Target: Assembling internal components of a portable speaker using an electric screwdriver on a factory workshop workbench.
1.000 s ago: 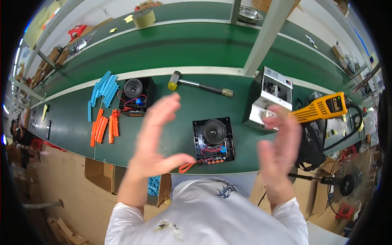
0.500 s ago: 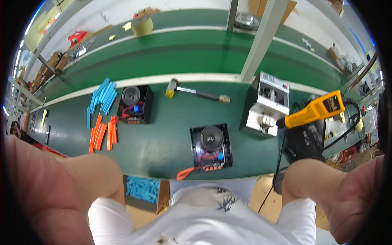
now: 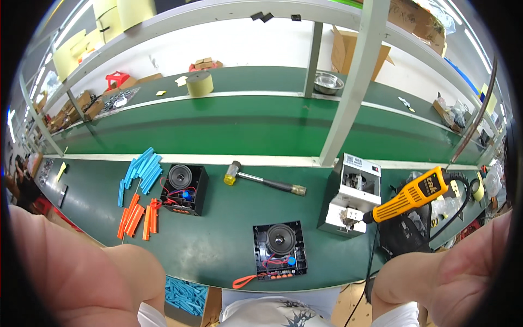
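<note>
In the lower left corner of the frame, the left hand is raised close to the lens, palm showing; in the lower right corner the right hand is raised likewise; the fingers of both run out past the dark rim, so I cannot tell whether they are spread or closed; the palms that show hold nothing.

At the lower centre, between the forearms and apart from both, an open black speaker unit lies face up on the green table, red wires and a blue part inside, an orange loop at its lower left corner; a second speaker unit stands left of centre, beside blue strips and orange strips; a mallet lies at mid-frame; right of centre is a white-fronted machine, with the tip of a yellow handheld tool at its front; below that tool sits a black bag.
</note>
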`<action>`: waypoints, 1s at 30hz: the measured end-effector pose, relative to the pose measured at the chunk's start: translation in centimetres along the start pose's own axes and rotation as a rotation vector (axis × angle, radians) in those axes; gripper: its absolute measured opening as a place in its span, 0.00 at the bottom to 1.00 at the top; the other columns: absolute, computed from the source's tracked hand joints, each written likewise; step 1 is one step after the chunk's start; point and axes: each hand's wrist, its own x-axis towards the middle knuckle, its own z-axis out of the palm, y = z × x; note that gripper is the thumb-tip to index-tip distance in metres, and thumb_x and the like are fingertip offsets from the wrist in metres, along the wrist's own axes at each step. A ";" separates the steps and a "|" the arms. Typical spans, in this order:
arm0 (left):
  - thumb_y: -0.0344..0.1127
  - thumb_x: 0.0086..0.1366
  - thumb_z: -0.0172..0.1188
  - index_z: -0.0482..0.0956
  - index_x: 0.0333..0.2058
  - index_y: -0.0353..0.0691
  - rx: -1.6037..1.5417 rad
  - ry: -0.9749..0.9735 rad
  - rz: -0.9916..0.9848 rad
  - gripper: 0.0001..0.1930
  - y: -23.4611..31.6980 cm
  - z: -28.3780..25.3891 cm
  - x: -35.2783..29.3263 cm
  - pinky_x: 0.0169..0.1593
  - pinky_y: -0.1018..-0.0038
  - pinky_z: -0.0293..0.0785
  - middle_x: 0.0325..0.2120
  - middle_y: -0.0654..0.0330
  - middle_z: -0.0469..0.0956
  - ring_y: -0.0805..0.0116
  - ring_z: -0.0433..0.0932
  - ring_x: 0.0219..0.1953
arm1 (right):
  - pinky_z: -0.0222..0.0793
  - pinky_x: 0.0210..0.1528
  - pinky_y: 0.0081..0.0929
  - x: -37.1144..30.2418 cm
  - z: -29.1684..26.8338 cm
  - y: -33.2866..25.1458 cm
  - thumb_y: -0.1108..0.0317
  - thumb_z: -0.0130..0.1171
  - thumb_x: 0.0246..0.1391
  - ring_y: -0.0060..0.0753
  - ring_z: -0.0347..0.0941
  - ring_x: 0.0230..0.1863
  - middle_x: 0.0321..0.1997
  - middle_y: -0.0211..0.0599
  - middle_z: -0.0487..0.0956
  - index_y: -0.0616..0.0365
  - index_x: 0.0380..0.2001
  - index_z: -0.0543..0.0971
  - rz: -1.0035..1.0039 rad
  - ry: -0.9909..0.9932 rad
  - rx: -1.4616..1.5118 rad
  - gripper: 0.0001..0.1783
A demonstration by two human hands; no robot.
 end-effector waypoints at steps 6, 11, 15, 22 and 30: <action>0.43 0.55 0.67 0.74 0.57 0.25 -0.063 -0.044 -0.158 0.34 0.4 3.3 4.1 0.35 0.67 0.65 0.47 0.43 0.79 0.70 0.70 0.31 | 0.72 0.42 0.38 4.3 4.6 -0.5 0.53 0.60 0.67 0.43 0.77 0.38 0.47 0.59 0.80 0.72 0.52 0.75 0.144 -0.020 -0.018 0.28; 0.38 0.55 0.66 0.75 0.56 0.25 -0.091 -0.084 -0.329 0.32 0.1 3.7 4.8 0.35 0.67 0.65 0.46 0.42 0.79 0.71 0.69 0.31 | 0.72 0.40 0.37 7.8 13.0 -0.2 0.55 0.62 0.66 0.43 0.77 0.37 0.46 0.58 0.80 0.71 0.52 0.75 0.275 -0.053 0.002 0.26; 0.35 0.54 0.66 0.76 0.55 0.24 -0.108 -0.115 -0.409 0.30 -0.2 7.1 7.3 0.35 0.68 0.65 0.46 0.42 0.78 0.72 0.68 0.30 | 0.72 0.39 0.36 7.9 15.2 -0.4 0.57 0.63 0.66 0.42 0.78 0.37 0.46 0.58 0.80 0.70 0.53 0.74 0.347 -0.047 -0.014 0.25; 0.29 0.53 0.65 0.76 0.53 0.24 -0.088 -0.130 -0.503 0.27 0.1 9.2 9.3 0.34 0.69 0.64 0.46 0.40 0.78 0.73 0.67 0.30 | 0.73 0.37 0.34 6.8 11.8 -0.6 0.60 0.66 0.65 0.41 0.78 0.35 0.44 0.56 0.80 0.68 0.53 0.74 0.402 -0.012 -0.030 0.23; 0.35 0.42 0.83 0.80 0.56 0.40 -0.403 -0.607 -1.145 0.38 -0.4 14.1 -1.5 0.31 0.81 0.69 0.50 0.59 0.81 0.77 0.76 0.37 | 0.67 0.34 0.27 2.3 26.1 -5.2 0.76 0.63 0.63 0.30 0.75 0.32 0.30 0.37 0.81 0.62 0.37 0.78 0.837 -0.327 0.105 0.03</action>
